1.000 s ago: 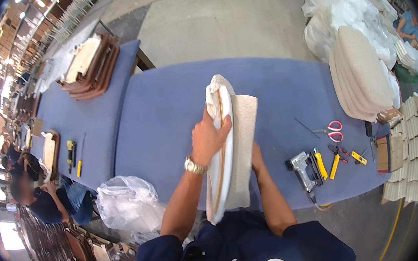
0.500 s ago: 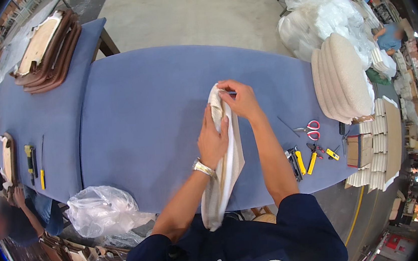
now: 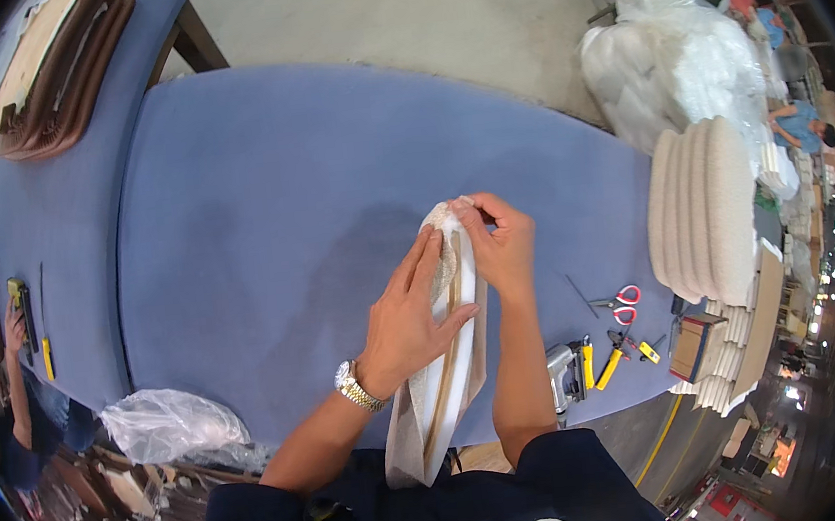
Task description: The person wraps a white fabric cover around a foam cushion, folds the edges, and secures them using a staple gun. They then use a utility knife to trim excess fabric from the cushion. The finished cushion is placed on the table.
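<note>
Beige fabric (image 3: pixel 407 440) drapes a white padded board (image 3: pixel 447 386), left hand (image 3: pixel 406 324) gripping its side, right hand (image 3: pixel 503 249) pinching its far end

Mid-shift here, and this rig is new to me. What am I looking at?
There's no machine here. The view comes from a fisheye camera worn on the head of a person, looking down, so straight edges bend. Their bare left hand holds a beige-and-white padded piece, narrow edge facing the camera; the bare right hand pinches near its far end. On the blue table, to the right, lie red-handled scissors, a silver stapler-like tool and yellow-handled tools. A stack of beige cushions stands beyond them.
</note>
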{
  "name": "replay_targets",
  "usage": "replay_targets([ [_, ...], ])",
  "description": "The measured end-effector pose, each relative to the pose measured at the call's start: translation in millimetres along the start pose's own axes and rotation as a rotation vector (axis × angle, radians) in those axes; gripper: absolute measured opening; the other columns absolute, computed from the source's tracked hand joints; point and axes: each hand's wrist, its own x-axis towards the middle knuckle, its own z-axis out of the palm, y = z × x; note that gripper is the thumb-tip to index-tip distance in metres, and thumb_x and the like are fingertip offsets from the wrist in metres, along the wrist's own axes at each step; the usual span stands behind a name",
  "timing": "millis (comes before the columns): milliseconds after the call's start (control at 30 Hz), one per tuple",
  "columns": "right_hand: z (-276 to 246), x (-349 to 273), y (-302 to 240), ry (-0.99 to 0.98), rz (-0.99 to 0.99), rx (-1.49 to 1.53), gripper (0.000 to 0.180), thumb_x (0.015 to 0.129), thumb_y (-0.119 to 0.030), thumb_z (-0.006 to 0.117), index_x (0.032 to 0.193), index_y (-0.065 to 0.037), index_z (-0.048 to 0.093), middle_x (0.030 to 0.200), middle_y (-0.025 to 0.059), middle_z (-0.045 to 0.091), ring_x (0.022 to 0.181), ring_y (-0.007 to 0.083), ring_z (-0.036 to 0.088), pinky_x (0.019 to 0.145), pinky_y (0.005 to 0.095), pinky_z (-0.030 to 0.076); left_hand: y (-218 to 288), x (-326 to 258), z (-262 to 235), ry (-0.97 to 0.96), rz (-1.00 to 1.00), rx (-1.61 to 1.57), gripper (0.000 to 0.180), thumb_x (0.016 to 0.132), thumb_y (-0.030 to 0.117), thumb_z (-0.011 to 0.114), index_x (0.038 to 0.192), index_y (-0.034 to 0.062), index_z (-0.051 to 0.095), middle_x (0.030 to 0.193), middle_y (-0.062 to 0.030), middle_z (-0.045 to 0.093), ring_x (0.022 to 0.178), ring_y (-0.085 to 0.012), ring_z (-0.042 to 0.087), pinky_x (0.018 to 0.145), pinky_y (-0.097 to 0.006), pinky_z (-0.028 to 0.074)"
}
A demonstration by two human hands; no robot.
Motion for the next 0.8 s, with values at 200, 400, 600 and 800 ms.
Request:
replay_targets([
  [200, 10, -4, -13, 0.064, 0.024, -0.015, 0.018, 0.096, -0.018, 0.073, 0.095, 0.000, 0.075, 0.082, 0.0087, 0.074, 0.071, 0.0155, 0.067, 0.068, 0.0296, 0.053, -6, 25, -2, 0.045, -0.123, 0.012, 0.053, 0.083, 0.018, 0.082, 0.129, -0.0011, 0.065, 0.125, -0.0173, 0.071, 0.113, -0.0339, 0.070, 0.095, -0.038, 0.057],
  [400, 2, -15, -19, 0.040, 0.011, 0.070, 0.018, 0.095, -0.014, 0.072, 0.107, -0.001, 0.075, 0.098, 0.0118, 0.078, 0.088, 0.0201, 0.075, 0.079, 0.0311, 0.057, -2, 37, 6, 0.136, 0.058, 0.017, 0.039, 0.086, 0.012, 0.077, 0.122, -0.0011, 0.069, 0.122, -0.0178, 0.072, 0.096, -0.0325, 0.073, 0.080, -0.037, 0.059],
  [600, -19, -5, -10, -0.136, -0.137, -0.031, 0.022, 0.093, -0.008, 0.070, 0.114, -0.003, 0.073, 0.108, 0.0127, 0.077, 0.094, 0.0277, 0.075, 0.082, 0.0338, 0.058, -5, 48, -8, -0.008, 0.037, 0.019, 0.036, 0.088, 0.013, 0.075, 0.121, -0.0015, 0.070, 0.116, -0.0195, 0.074, 0.105, -0.0362, 0.073, 0.089, -0.040, 0.057],
  [800, -9, -3, -7, -0.125, -0.198, -0.191, 0.012, 0.094, -0.004, 0.067, 0.105, -0.005, 0.071, 0.106, 0.0118, 0.077, 0.091, 0.0307, 0.074, 0.077, 0.0355, 0.058, -15, 58, -24, -0.156, 0.021, 0.073, 0.033, 0.088, 0.013, 0.073, 0.117, -0.0021, 0.070, 0.115, -0.0216, 0.074, 0.105, -0.0387, 0.072, 0.091, -0.041, 0.056],
])
